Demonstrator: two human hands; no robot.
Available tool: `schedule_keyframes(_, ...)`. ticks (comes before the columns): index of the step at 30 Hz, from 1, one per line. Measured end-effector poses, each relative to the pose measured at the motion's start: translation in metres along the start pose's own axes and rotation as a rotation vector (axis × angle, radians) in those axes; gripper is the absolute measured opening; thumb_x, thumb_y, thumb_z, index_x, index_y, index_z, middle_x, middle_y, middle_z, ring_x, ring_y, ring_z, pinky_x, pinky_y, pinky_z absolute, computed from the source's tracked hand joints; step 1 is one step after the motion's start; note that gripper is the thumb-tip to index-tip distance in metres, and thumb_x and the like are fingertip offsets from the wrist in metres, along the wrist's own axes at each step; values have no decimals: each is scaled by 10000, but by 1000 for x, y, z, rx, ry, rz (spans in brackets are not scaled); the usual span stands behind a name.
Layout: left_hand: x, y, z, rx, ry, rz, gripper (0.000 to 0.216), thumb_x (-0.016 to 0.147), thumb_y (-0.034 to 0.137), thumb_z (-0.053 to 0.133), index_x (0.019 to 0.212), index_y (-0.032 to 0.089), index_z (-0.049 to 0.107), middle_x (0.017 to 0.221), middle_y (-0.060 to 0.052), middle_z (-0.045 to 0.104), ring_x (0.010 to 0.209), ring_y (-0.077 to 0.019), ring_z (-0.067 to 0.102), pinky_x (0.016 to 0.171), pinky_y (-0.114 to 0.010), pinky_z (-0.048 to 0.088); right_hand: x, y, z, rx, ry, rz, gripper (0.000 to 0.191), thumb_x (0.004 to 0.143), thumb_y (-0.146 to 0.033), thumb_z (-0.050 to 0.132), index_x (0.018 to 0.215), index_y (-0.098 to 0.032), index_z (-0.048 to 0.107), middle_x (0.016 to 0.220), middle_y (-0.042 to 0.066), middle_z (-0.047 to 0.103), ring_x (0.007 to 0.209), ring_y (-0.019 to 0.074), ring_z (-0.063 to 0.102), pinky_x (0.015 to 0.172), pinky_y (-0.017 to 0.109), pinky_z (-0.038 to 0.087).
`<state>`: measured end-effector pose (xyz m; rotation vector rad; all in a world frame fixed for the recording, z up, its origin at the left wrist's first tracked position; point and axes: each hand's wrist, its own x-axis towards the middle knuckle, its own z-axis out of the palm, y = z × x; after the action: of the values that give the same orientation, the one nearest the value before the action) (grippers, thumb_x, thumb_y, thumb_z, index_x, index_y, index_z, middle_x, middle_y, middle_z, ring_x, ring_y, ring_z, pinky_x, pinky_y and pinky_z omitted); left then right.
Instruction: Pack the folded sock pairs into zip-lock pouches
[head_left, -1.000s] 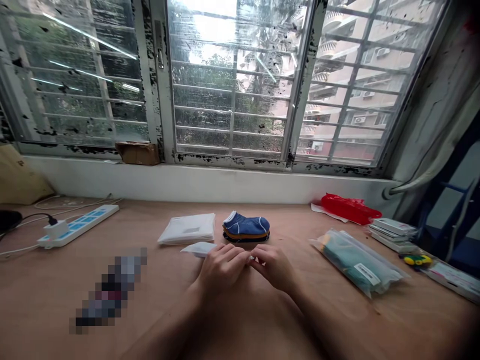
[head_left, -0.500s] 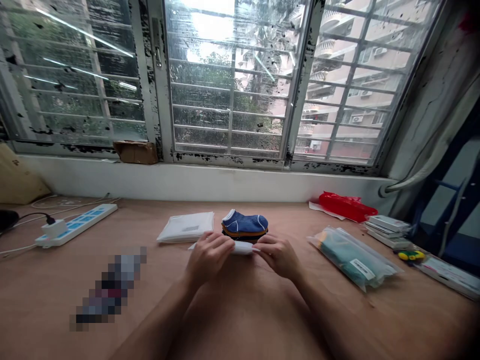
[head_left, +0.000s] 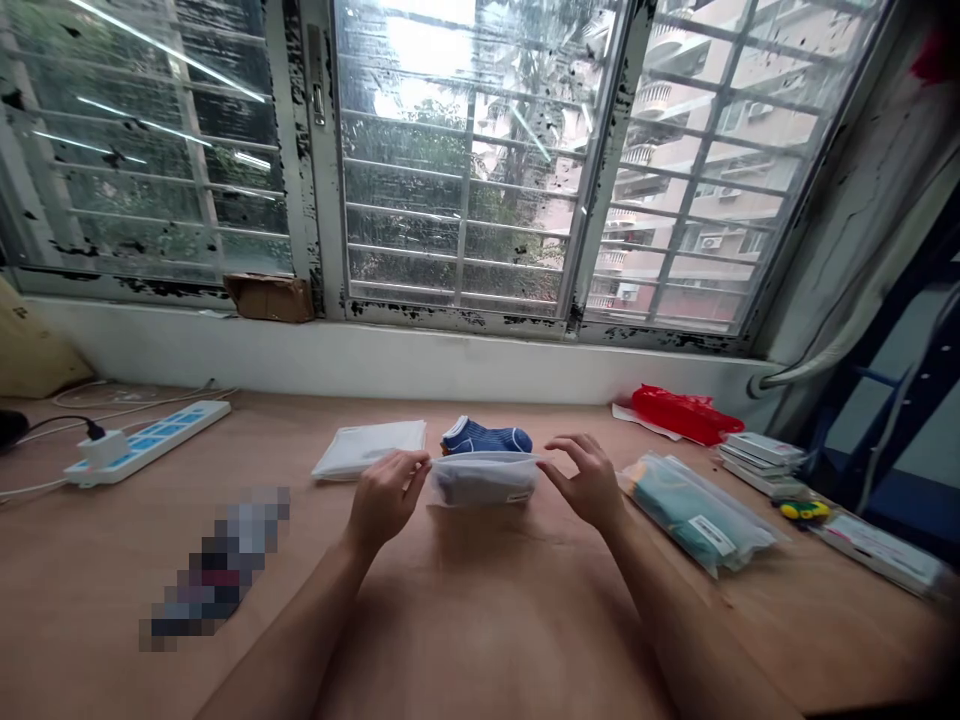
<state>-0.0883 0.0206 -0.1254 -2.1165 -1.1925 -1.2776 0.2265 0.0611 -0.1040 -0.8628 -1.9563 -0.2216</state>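
My left hand (head_left: pixel 384 494) pinches the left end of a small clear plastic bag (head_left: pixel 484 478) and my right hand (head_left: pixel 589 478) pinches its right end. The bag is held stretched open and upright just above the wooden table (head_left: pixel 487 620), in front of a small pile of socks (head_left: pixel 486 438) with a blue one on top. The bag hides the lower part of the pile. A stack of flat clear bags (head_left: pixel 371 449) lies just left of the socks, behind my left hand.
A filled plastic pack (head_left: pixel 697 510) lies to the right, with a red bag (head_left: pixel 679 412), flat boxes (head_left: pixel 761 456) and a yellow-green object (head_left: pixel 801 510) beyond it. A white power strip (head_left: pixel 142 441) with a plug sits at the left. A window ledge runs along the back.
My hands moved apart and forward from a close pinch near the table's middle. The small bag, folded before, is now spread wide between them in front of the socks.
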Motion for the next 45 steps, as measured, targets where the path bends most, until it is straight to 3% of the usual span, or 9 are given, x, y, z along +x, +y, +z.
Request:
schedule_keyframes(5,-4,7,6,-64,4,15,112,957,207,487,982,187,594,802,-36,672,744,-169,646,672,-267,472,22,-56,5,-128,-314,-227,133,907,-295,578,959,-232,682,937,77,687,909,238,592,761,346,481)
schedule_keyframes(10,-4,12,6,-77,-9,46,109,957,196,487,959,189,595,797,-32,679,736,-164,644,679,-270,471,33,-88,7,-188,-553,13,313,995,-295,392,992,-233,699,977,66,715,813,214,642,715,336,462)
schedule_keyframes(14,0,18,4,-101,-23,91,95,941,177,508,923,189,600,794,-22,679,722,-155,635,655,-259,459,42,-94,-7,-148,-700,97,403,841,-284,607,1242,-242,602,1228,68,654,1029,265,628,795,340,465)
schedule_keyframes(19,3,24,3,-137,-53,139,107,931,152,509,905,191,606,787,-11,680,708,-147,621,644,-252,446,49,-109,-8,-280,-891,122,388,716,-312,672,1093,-219,665,1102,90,682,869,280,651,648,322,443)
schedule_keyframes(25,1,20,2,-102,-89,147,142,960,170,473,955,185,614,785,-22,667,724,-157,615,649,-260,436,42,-97,6,-175,-682,167,186,768,-185,535,790,-187,720,810,78,719,719,217,631,648,296,409)
schedule_keyframes(29,1,10,-2,-86,-133,124,177,964,164,446,1009,193,614,818,-31,670,762,-170,611,670,-271,437,47,-60,-3,428,-396,335,186,754,-221,562,830,-178,726,769,25,710,735,188,612,656,260,429)
schedule_keyframes(34,4,6,-15,-117,-301,144,121,841,135,524,918,200,590,945,-47,670,882,-204,602,783,-324,451,57,-16,-14,1137,10,754,262,774,-382,623,919,-172,681,843,54,716,810,230,653,725,320,503)
schedule_keyframes(41,6,50,6,-165,-665,243,822,702,473,728,1423,271,390,1485,-106,428,1327,-344,411,1098,-515,297,21,20,15,1527,45,1166,281,908,-332,437,953,-154,650,867,82,732,836,234,700,787,360,550)
schedule_keyframes(45,-3,68,37,-97,-776,95,665,816,478,636,1425,303,432,1517,-98,401,1368,-375,366,1096,-580,275,6,35,30,1508,96,1216,278,923,-320,426,992,-150,634,831,76,734,773,223,707,740,356,563)
